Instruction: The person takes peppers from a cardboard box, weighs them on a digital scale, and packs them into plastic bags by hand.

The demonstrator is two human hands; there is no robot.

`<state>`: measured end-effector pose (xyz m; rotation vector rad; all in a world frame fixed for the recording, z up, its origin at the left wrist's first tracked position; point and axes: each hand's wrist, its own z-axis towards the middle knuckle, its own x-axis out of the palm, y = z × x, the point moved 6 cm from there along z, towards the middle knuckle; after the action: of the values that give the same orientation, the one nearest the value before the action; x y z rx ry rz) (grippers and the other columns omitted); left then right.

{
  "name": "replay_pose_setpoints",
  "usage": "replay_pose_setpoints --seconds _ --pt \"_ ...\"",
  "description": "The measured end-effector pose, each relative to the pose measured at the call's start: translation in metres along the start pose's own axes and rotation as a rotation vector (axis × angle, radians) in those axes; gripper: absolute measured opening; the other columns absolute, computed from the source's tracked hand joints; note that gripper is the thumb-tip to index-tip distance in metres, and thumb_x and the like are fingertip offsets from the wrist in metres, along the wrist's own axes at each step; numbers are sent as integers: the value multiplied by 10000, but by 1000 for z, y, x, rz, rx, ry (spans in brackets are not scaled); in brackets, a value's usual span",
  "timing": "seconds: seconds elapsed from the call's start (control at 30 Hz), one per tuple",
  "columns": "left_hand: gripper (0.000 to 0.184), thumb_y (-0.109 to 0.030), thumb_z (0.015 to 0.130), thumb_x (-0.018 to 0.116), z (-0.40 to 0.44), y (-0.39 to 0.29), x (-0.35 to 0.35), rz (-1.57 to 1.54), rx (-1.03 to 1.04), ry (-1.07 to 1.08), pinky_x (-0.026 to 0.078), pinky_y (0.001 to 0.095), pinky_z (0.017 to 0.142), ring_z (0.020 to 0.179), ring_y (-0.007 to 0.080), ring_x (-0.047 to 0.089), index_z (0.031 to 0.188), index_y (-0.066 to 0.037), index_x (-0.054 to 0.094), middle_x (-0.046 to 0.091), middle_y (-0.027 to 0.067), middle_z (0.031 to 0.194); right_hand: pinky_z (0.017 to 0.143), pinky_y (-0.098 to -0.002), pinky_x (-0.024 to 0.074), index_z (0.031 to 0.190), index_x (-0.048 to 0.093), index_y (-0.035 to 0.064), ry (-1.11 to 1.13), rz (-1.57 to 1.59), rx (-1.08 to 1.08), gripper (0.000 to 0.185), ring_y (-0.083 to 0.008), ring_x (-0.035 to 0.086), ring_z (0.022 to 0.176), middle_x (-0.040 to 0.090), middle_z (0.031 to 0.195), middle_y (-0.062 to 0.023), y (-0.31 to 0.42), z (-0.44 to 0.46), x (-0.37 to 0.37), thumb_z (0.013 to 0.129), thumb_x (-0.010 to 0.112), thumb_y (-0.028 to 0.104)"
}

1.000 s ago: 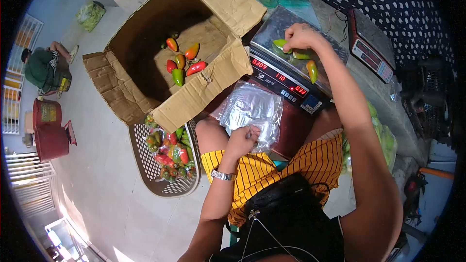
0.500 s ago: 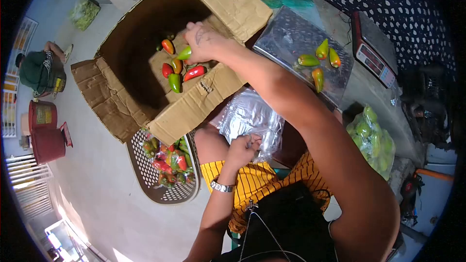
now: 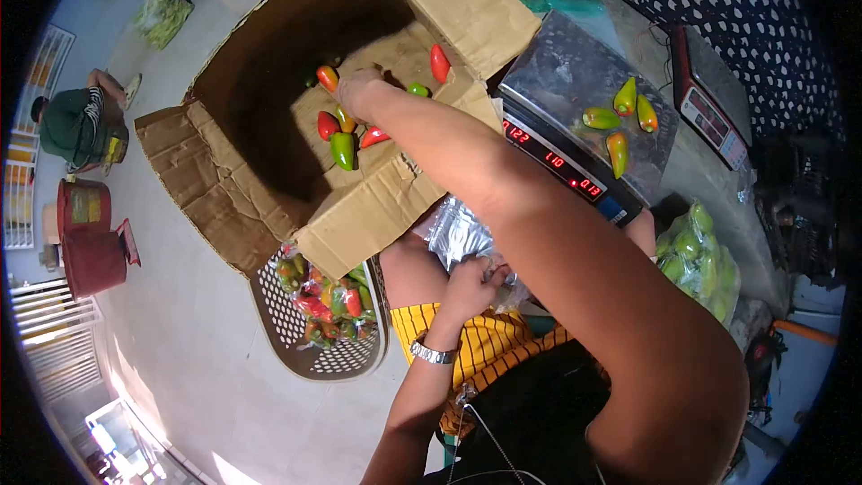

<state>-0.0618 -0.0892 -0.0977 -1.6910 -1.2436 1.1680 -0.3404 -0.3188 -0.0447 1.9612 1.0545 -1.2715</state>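
My right hand (image 3: 359, 94) reaches into a cardboard box (image 3: 346, 232), low over a group of peppers, its fingers mostly hidden. Beside it lie an orange-red pepper (image 3: 327, 78), a red pepper (image 3: 329, 125), a green pepper (image 3: 342, 151) and a partly covered yellow-orange pepper (image 3: 345, 119). On the other side of the hand are a small green pepper (image 3: 417, 89) and another red one (image 3: 440, 63). At my lap, my left hand (image 3: 478, 284) is closed on clear plastic bags (image 3: 460, 233), partly hidden by my right forearm.
A digital scale (image 3: 557, 67) with lit red digits carries several green-orange peppers (image 3: 625, 97). A second scale (image 3: 709, 112) stands behind it. A plastic basket (image 3: 296, 355) holds bagged peppers. Near my right arm sits a bag of green produce (image 3: 696, 251). A person (image 3: 72, 130) crouches at far left.
My right hand has shifted left within the box. A red pepper and a small green one now show to its right. The scale's lit display has come into view as my view shifted.
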Motion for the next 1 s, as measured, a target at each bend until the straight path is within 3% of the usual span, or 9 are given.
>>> replay_pose_setpoints --seconds 0.17,0.37,0.4,0.53,0.6,0.7,0.8,0.9,1.0 --pt "212 -190 912 688 1 -17 -5 -45 -7 8 550 436 739 803 379 708 1093 -98 748 705 221 859 934 -392 563 1307 666 49 -265 269 101 519 -290 678 1186 670 1340 -150 -14 -3 -20 861 779 290" --pt "229 -179 893 694 0 -20 -6 -8 -23 42 552 442 740 798 385 702 1098 -90 743 709 217 875 835 -404 575 1027 748 13 -231 1192 399 511 -269 715 942 744 1001 -161 -17 0 -5 770 864 438" --pt "235 -179 884 699 0 -15 -6 -4 18 -21 553 444 738 798 388 702 1097 -88 742 709 221 878 957 -389 552 1187 717 7 -8 1270 260 793 -243 682 1111 697 1251 -170 -5 3 10 698 849 617" --pt "298 -210 830 744 8 -6 0 -56 48 -19 564 434 754 839 379 719 1084 -55 728 722 226 922 1123 -436 425 1303 653 1 11 822 245 925 -389 543 1323 582 1408 -250 16 2 13 707 800 692" --pt "314 -232 821 760 5 -6 1 -194 59 -73 567 421 758 853 365 729 1067 -39 726 731 218 931 1131 -488 407 1415 552 9 -114 756 303 983 -384 459 1395 505 1480 -249 28 68 62 716 818 646" --pt "336 -260 813 781 3 -10 -2 -239 67 -106 571 402 751 849 341 743 1041 -20 725 739 205 918 1122 -542 403 1475 461 -2 -128 766 278 1038 -410 426 1403 473 1498 -235 30 29 43 712 850 585" --pt "328 -249 814 783 3 -12 -2 -230 85 -100 567 383 726 810 321 744 1040 -18 722 737 202 895 1065 -424 475 1344 614 -1 -130 530 293 925 -349 600 1253 616 1371 -202 34 24 33 699 837 623" --pt "299 -220 822 775 3 -17 -5 -212 101 -86 552 371 680 736 291 728 1042 -23 724 731 199 863 1021 -399 512 1302 649 32 -60 698 473 849 -309 627 1221 654 1315 -181 20 -6 32 673 865 561" --pt "244 -189 854 754 4 -15 -9 24 132 -59 524 363 625 645 242 683 1037 -30 732 717 177 802 983 -377 538 1281 671 77 -101 851 353 771 -269 661 1172 683 1260 -163 7 3 29 671 874 503"
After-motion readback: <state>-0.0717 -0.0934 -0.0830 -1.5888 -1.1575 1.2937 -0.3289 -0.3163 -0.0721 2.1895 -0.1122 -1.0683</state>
